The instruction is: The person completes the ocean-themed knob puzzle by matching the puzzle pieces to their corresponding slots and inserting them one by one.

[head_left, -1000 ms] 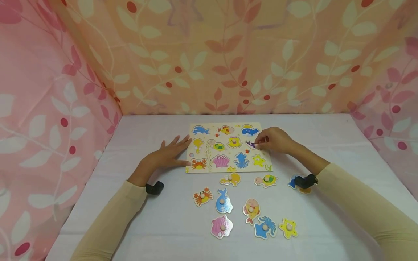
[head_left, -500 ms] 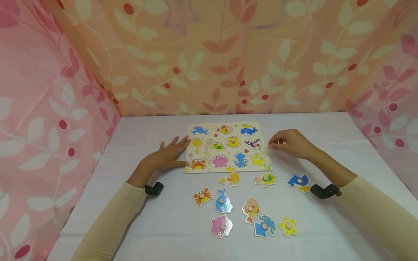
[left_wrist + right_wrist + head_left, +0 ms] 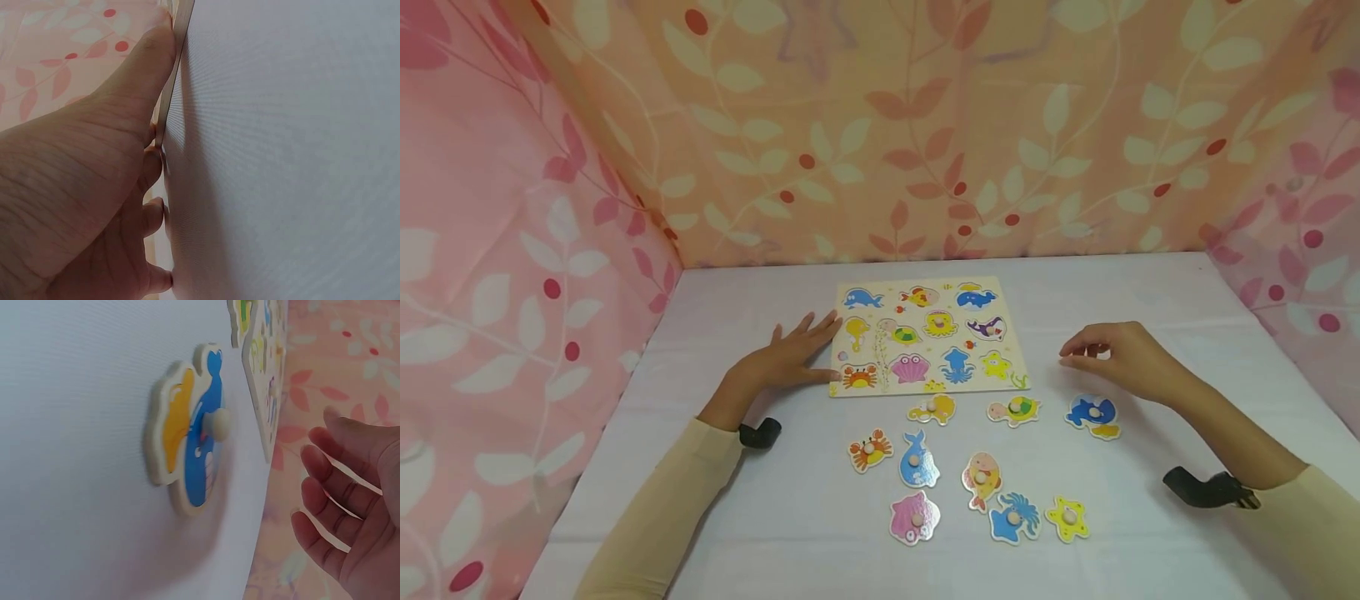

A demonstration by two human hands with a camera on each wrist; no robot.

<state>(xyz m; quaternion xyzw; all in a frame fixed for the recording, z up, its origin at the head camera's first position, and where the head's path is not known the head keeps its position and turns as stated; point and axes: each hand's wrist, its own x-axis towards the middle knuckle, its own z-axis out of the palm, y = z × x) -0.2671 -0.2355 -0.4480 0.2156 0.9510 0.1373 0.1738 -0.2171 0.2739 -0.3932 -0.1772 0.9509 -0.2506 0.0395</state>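
Note:
My left hand (image 3: 782, 358) lies spread at the left edge of a wooden peg puzzle board (image 3: 1013, 346), its thumb and fingertips touching that edge. To the right of the board, my right hand (image 3: 1120, 358) hovers over the table with loosely bent fingers and nothing in them. Closest to it is a blue-and-yellow whale piece (image 3: 1086, 410) with a round knob, lying on the cloth. The right wrist view has this whale piece (image 3: 203, 459) apart from the fingers. A purple whale-like piece (image 3: 979, 327) and a yellow octopus piece (image 3: 934, 319), both knobbed, sit in the board.
On the white cloth before the board lie several knobbed pieces: seahorse (image 3: 925, 412), turtle (image 3: 1024, 402), crab (image 3: 859, 456), blue whale (image 3: 917, 475), fish (image 3: 988, 467), shell (image 3: 904, 515), squid (image 3: 1000, 525) and starfish (image 3: 1067, 533). Patterned curtains (image 3: 850, 125) enclose the table.
My right hand has let go of the purple piece in the board and moved right and nearer, towards the loose blue-and-yellow whale. The left hand has stayed at the board's edge.

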